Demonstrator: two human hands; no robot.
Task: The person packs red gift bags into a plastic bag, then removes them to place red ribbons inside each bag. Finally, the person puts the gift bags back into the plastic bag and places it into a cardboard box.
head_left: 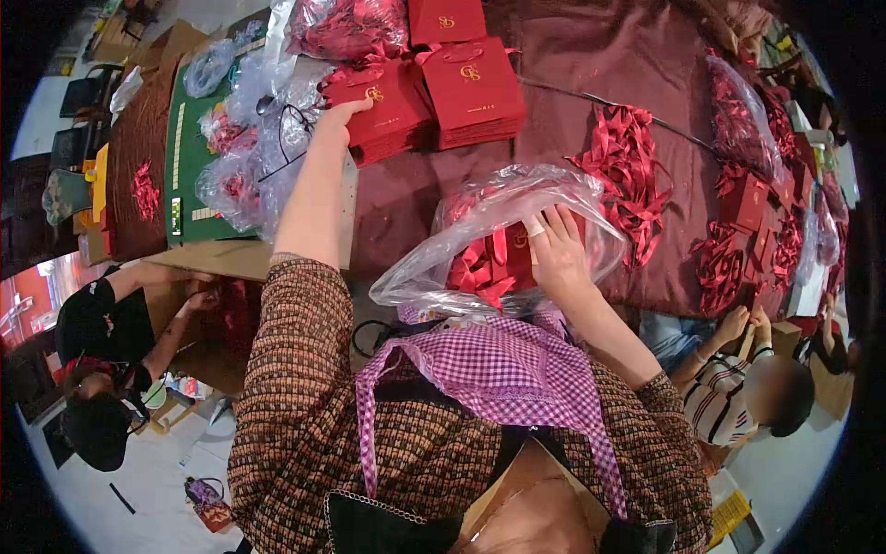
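Observation:
My left hand (pixel 346 120) reaches out to the left stack of red gift bags (pixel 392 115), its fingers at the stack's left edge. A second stack of red bags (pixel 471 92), with gold letters on top, stands right beside it. Nearer to me lies an open clear plastic bag (pixel 415 263) with red bags and red ribbons (pixel 484 268) inside. My right hand (pixel 558 249) lies at the plastic bag's opening, over a red bag in it, with its fingers extended and a light wrap on one finger.
Loose red ribbons (pixel 628 175) lie in a heap on the dark red cloth (pixel 572 55). Plastic bags cover part of a green mat (pixel 189 138) at left. One person (pixel 101 323) works at lower left, another (pixel 729 397) at lower right, near more red bags (pixel 743 203).

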